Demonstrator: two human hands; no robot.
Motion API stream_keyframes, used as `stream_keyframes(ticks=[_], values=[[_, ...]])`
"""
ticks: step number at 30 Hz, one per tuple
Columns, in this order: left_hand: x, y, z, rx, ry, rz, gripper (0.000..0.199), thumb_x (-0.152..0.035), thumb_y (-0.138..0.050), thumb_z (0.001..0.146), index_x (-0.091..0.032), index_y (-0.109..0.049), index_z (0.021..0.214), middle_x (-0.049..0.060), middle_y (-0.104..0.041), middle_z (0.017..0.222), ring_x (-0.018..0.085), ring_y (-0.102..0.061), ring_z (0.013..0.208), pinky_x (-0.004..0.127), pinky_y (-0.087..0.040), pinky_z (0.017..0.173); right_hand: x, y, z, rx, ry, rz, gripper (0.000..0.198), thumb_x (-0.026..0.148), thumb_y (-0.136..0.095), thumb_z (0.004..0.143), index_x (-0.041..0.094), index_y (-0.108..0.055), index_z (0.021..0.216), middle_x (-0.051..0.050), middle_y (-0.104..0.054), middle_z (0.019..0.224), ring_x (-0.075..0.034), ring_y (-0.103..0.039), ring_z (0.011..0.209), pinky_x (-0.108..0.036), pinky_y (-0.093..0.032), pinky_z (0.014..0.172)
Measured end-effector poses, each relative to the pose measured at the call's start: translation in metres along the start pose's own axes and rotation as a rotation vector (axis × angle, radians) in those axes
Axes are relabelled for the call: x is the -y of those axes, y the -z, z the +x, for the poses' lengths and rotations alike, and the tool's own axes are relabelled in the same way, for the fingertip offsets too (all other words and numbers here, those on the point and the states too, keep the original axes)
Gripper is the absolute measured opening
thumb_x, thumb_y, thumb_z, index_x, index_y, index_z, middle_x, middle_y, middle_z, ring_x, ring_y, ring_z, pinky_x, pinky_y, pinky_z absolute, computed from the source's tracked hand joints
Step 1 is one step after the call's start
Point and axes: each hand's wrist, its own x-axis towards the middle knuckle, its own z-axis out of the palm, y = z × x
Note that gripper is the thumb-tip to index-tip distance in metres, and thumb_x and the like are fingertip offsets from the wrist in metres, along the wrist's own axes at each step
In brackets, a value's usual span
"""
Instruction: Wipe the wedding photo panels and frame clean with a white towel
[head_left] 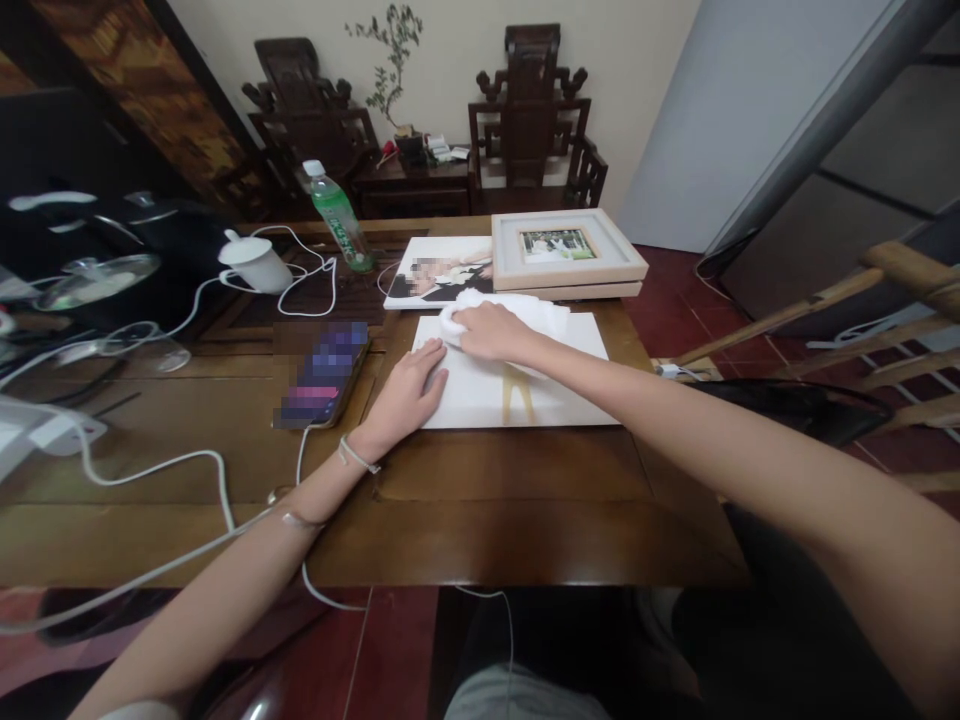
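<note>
Board (476, 400): was white, marked with a tan, two-pronged stripe
Cloth (546, 314): looked plain white
Framed picture (559, 246): wore a cream border around pale grey
Bottle (336, 212): showed green, white-capped
Bench (495, 520): was brown
Floor tiles (401, 640): were dark red with paler lines

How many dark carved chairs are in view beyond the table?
2. The left chair stands left of the side table; the right chair stands on its other side. Others could be hidden.
</note>
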Motion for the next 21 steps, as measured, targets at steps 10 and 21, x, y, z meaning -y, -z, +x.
stream_keyframes(ticks=[10,21], values=[[-0.001,0.004,0.001,0.019,-0.054,0.031,0.048,-0.037,-0.041,0.1,-0.01,-0.064,0.132,0.019,-0.065,0.139,0.035,-0.061,0.13,0.052,-0.045,0.116,0.017,0.007,0.028,0.04,0.085,0.112,0.037,0.016,-0.042,0.091,0.016,-0.066,0.119,-0.015,-0.068,0.134,-0.029,-0.063,0.116,-0.034,-0.047,0.093],[0.007,-0.002,-0.002,0.004,-0.036,0.075,0.052,-0.038,-0.041,0.1,-0.007,-0.063,0.135,0.021,-0.058,0.149,0.033,-0.051,0.144,0.051,-0.037,0.123,-0.111,0.033,-0.067,-0.008,-0.16,0.085,0.026,0.015,-0.048,0.072,0.018,-0.064,0.093,-0.015,-0.07,0.117,-0.029,-0.062,0.099,-0.036,-0.045,0.082]])
